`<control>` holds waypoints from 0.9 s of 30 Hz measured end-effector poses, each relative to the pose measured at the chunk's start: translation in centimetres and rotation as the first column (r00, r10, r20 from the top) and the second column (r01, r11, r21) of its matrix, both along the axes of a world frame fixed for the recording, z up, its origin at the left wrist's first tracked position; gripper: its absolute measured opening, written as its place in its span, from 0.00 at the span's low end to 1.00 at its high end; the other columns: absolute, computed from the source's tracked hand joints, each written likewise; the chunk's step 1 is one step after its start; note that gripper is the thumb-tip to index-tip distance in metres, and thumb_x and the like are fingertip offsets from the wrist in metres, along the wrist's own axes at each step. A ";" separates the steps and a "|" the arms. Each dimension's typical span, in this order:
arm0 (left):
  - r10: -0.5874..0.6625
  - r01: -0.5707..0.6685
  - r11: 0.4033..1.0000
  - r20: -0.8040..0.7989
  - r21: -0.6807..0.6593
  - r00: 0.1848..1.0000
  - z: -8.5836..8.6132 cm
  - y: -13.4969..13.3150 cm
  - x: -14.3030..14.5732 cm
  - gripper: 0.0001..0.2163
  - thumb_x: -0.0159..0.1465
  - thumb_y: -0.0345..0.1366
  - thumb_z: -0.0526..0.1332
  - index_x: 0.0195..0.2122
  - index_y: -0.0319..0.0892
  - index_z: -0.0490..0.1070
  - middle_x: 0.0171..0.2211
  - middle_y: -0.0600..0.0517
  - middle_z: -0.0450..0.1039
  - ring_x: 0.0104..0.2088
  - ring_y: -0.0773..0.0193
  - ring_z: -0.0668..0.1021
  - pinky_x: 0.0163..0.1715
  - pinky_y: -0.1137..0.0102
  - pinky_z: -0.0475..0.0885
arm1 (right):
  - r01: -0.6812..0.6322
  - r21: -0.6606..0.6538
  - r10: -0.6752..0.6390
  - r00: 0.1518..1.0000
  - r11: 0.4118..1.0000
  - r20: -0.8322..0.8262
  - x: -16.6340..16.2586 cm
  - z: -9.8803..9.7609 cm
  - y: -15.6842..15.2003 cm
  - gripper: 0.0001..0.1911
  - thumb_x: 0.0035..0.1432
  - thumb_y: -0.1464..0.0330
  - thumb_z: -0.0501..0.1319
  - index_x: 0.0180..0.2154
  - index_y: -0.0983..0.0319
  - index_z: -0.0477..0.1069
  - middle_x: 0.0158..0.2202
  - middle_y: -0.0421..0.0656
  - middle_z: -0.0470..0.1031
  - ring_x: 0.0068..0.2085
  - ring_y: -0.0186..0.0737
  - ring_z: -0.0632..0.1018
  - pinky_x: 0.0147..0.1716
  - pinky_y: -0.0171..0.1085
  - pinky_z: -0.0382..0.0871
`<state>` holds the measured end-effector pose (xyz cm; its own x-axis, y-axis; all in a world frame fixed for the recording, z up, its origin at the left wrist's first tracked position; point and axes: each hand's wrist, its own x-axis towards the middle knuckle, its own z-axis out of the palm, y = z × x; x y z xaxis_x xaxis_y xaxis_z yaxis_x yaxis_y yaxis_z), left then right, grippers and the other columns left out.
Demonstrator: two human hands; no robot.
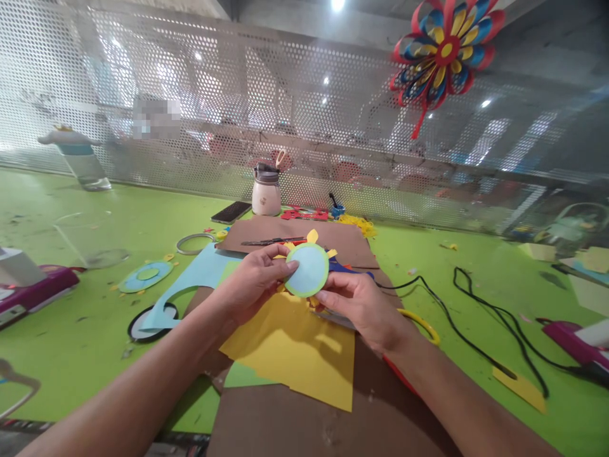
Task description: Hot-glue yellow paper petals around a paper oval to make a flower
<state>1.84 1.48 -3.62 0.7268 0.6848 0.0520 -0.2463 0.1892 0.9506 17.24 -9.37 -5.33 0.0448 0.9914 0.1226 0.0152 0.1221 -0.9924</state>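
Between my two hands is a round paper flower [307,271], a light blue disc with a green rim and yellow petals sticking out around it. My left hand [259,273] pinches its left edge, thumb on the blue face. At its lower right edge, my right hand [359,301] has thumb and fingers closed on the rim near a yellow petal. A yellow paper sheet [295,355] lies below on brown cardboard [285,425], with green paper [247,376] under it. To the left is a cut blue sheet [200,273] with a curved opening.
Another blue-green paper disc [146,277] lies left, near a clear plastic cup [90,238]. A white bottle [266,190] and a phone [231,212] stand or lie at the back. Black cable [476,330] runs across the right. A paper flower ornament [447,51] hangs upper right.
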 end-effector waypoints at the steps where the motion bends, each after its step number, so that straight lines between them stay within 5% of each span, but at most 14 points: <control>1: -0.001 0.001 1.000 0.006 -0.009 1.000 0.0 0.0 0.0 0.08 0.53 0.32 0.67 0.33 0.42 0.71 0.29 0.53 0.75 0.28 0.69 0.75 0.29 0.76 0.69 | 0.005 0.006 -0.005 1.000 1.000 0.001 -0.1 0.1 0.0 0.08 0.53 0.65 0.63 0.33 0.63 0.76 0.30 0.41 0.73 0.33 0.35 0.72 0.38 0.38 0.66; 13: -0.020 -0.002 0.977 -0.098 -0.214 0.995 -0.3 0.6 0.3 0.03 0.56 0.26 0.63 0.32 0.36 0.72 0.29 0.50 0.74 0.27 0.70 0.75 0.25 0.78 0.70 | 0.025 0.020 -0.025 0.999 0.999 -0.031 -0.4 0.4 -0.1 0.06 0.52 0.68 0.64 0.33 0.63 0.76 0.29 0.40 0.74 0.32 0.33 0.72 0.37 0.37 0.66; 20: 0.013 -0.038 0.988 -0.167 -0.150 0.986 -1.0 0.4 0.7 0.07 0.55 0.33 0.65 0.34 0.37 0.70 0.27 0.50 0.72 0.26 0.66 0.74 0.27 0.71 0.72 | 0.076 0.002 -0.076 0.990 0.997 -0.117 -0.6 0.5 0.0 0.06 0.51 0.66 0.65 0.29 0.63 0.74 0.25 0.39 0.72 0.29 0.32 0.72 0.34 0.36 0.67; 23: 0.262 -0.243 0.965 -0.268 0.103 0.927 -0.7 0.2 0.5 0.13 0.55 0.43 0.64 0.35 0.40 0.69 0.30 0.48 0.72 0.32 0.59 0.75 0.32 0.65 0.72 | 0.055 -0.042 -0.064 0.964 0.998 -0.257 -0.3 0.4 0.2 0.07 0.49 0.66 0.66 0.29 0.64 0.74 0.26 0.40 0.73 0.29 0.32 0.72 0.34 0.36 0.67; 25: 0.432 -0.318 0.853 -0.216 0.414 0.876 0.0 -0.2 0.2 0.14 0.55 0.44 0.63 0.39 0.41 0.70 0.39 0.46 0.72 0.41 0.55 0.73 0.39 0.65 0.70 | 0.042 -0.074 -0.064 0.940 0.996 -0.335 0.0 0.3 0.3 0.08 0.47 0.67 0.67 0.28 0.64 0.73 0.26 0.40 0.73 0.29 0.33 0.73 0.34 0.36 0.67; 27: 0.349 -0.212 0.725 -0.084 0.655 0.933 0.6 -0.7 -0.1 0.15 0.55 0.38 0.64 0.44 0.44 0.70 0.47 0.47 0.70 0.48 0.55 0.71 0.48 0.65 0.65 | 0.036 -0.095 -0.070 0.923 0.995 -0.379 0.2 0.3 0.5 0.08 0.46 0.67 0.68 0.27 0.64 0.73 0.25 0.41 0.73 0.28 0.33 0.73 0.32 0.36 0.66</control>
<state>1.76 0.75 -3.02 0.5485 0.7194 0.4263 0.0056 -0.5129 0.8584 17.47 -8.91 -5.06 0.1239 0.9923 0.0013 -0.3620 0.0464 -0.9310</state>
